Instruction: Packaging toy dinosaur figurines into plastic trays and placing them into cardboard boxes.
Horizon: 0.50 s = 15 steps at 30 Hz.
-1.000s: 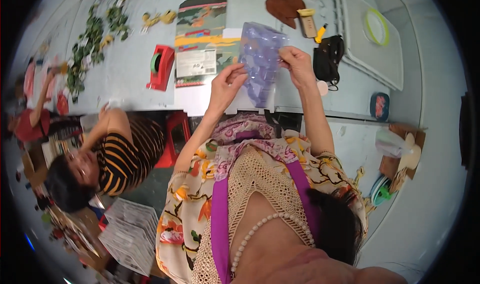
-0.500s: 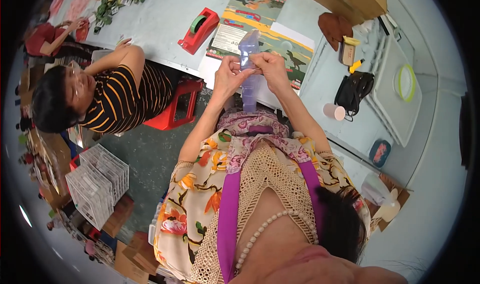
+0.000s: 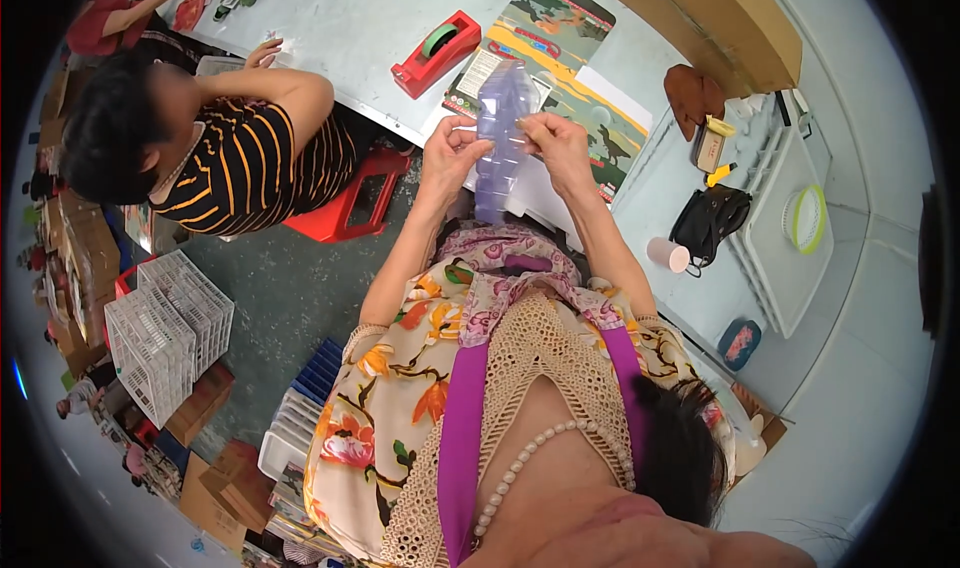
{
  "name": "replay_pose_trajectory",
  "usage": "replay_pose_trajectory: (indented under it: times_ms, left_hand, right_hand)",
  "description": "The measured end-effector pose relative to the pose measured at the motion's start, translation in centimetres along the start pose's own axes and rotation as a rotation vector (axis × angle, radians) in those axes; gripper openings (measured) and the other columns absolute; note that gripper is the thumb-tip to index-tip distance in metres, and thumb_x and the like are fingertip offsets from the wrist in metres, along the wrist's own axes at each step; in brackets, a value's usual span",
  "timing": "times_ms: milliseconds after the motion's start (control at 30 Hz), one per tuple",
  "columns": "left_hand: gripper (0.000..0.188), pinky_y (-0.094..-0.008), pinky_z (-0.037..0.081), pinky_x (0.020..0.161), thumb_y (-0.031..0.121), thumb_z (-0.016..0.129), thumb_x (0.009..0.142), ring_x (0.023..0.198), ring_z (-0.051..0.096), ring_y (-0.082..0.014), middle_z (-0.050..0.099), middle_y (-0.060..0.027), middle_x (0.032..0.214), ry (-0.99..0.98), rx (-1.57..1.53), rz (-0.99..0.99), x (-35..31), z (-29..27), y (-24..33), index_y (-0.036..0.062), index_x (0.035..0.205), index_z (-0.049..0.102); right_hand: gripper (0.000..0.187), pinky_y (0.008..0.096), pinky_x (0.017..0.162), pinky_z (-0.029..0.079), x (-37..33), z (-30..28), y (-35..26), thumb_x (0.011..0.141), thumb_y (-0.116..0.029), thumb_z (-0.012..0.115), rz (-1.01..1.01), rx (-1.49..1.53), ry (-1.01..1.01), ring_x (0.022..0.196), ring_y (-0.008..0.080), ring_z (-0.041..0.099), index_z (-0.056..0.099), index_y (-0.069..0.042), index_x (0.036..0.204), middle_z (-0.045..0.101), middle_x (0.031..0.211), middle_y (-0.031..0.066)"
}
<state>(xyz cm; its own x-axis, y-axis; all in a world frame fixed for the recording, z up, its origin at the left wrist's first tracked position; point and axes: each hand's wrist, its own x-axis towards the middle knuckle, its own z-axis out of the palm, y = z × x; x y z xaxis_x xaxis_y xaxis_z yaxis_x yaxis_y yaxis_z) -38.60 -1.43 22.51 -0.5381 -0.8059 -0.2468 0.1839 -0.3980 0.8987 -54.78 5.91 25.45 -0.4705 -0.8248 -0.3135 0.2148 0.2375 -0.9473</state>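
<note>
A clear bluish plastic blister tray (image 3: 497, 168) with a row of molded hollows is held upright at the table edge, between my two hands. My left hand (image 3: 449, 160) pinches its left side with thumb and fingers. On its other side, my right hand (image 3: 560, 150) grips the edge between thumb and forefinger. Behind the tray lie printed dinosaur card sheets (image 3: 590, 103), partly hidden by it. White paper (image 3: 540, 194) shows beneath my hands near the table's front edge.
A red tape dispenser (image 3: 437, 55) with green tape stands left of the cards. To the right are a pink cup (image 3: 668, 255), a black bag (image 3: 708, 223) and a white tray (image 3: 790, 238) with a green-rimmed basket (image 3: 804, 219). A co-worker in a striped shirt (image 3: 255, 148) sits at left.
The blister tray now looks wider and more spread between my hands, which have moved slightly apart. The whole view has shifted, and the co-worker's head has turned.
</note>
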Motion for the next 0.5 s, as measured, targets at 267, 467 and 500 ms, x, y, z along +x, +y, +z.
replay_pose_trajectory:
  times_ms: [267,467,500]
  left_hand:
    - [0.032,-0.0246,0.05,0.074,-0.001,0.064,0.083,0.082,0.062,-0.0133,0.066,-0.0087,0.092,0.026,-0.045,-0.004,6.9,-3.3,-2.5,-0.0015,0.113,0.052]
    - [0.041,-0.0229,0.051,0.069,0.006,0.066,0.086,0.082,0.064,-0.0142,0.066,-0.0103,0.097,-0.097,-0.101,-0.101,10.7,-1.8,-4.1,-0.0012,0.121,0.046]
    - [0.045,-0.022,0.05,0.066,0.007,0.067,0.086,0.082,0.064,-0.0138,0.065,-0.0102,0.097,-0.027,-0.104,-0.13,10.7,-1.8,-3.5,-0.0007,0.124,0.044]
  right_hand:
    - [0.02,0.022,0.057,0.037,0.1,-4.0,-3.2,0.09,-0.019,0.06,-0.127,-0.011,0.288,0.063,0.0068,0.047,0.065,-0.001,0.083,0.057,0.071,-0.0009]
    - [0.02,0.0218,0.06,0.037,-1.6,-7.5,-5.3,0.09,-0.019,0.062,-0.259,0.248,0.398,0.065,0.0073,0.048,0.063,-0.002,0.079,0.058,0.073,0.0004]
    - [0.02,0.0218,0.06,0.037,-1.6,-8.0,-5.3,0.09,-0.019,0.062,-0.257,0.258,0.412,0.065,0.0073,0.048,0.063,-0.002,0.079,0.058,0.073,0.0004]
